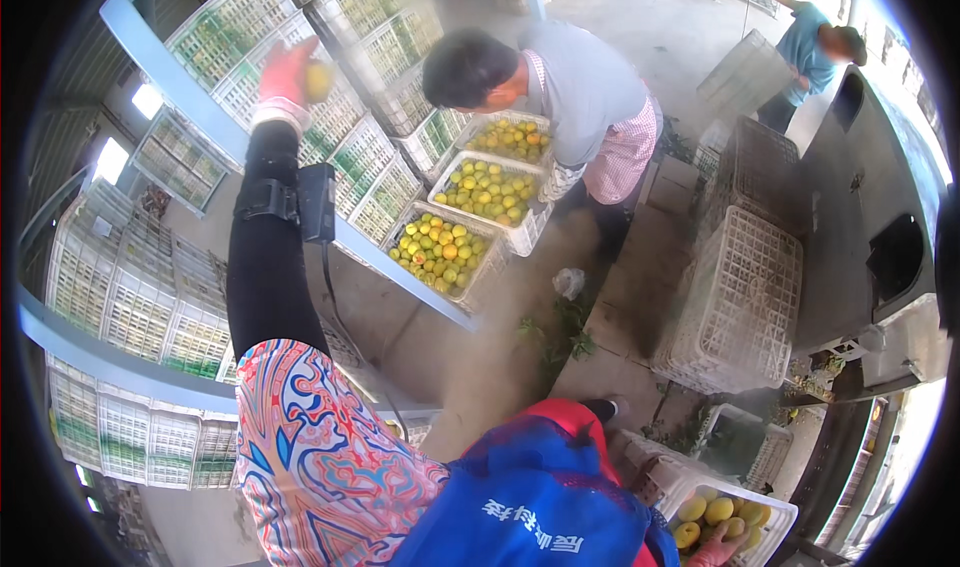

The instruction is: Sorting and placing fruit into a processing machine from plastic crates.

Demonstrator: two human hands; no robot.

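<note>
My left hand (287,76), in a pinkish-red glove, is raised at the upper left with a round yellow fruit (319,81) in its fingers. A black sleeve covers that forearm, and a strapped-on box with a cable sits on it. Low at the right edge of my body, my right hand (718,550), also gloved, reaches into a white plastic crate (781,508) of yellow fruit (718,510). Its fingers curl around one of the fruits, and the picture's lower rim cuts off part of this hand. My blue vest (525,499) bears writing.
A person (592,79) bends over white crates of yellow-green fruit (487,192). Another person (810,64) stands farther back, holding a crate. Stacked crates (750,304) stand right, beside a grey machine panel (855,184). Blue metal posts (405,274) and tall crate stacks (135,297) stand left.
</note>
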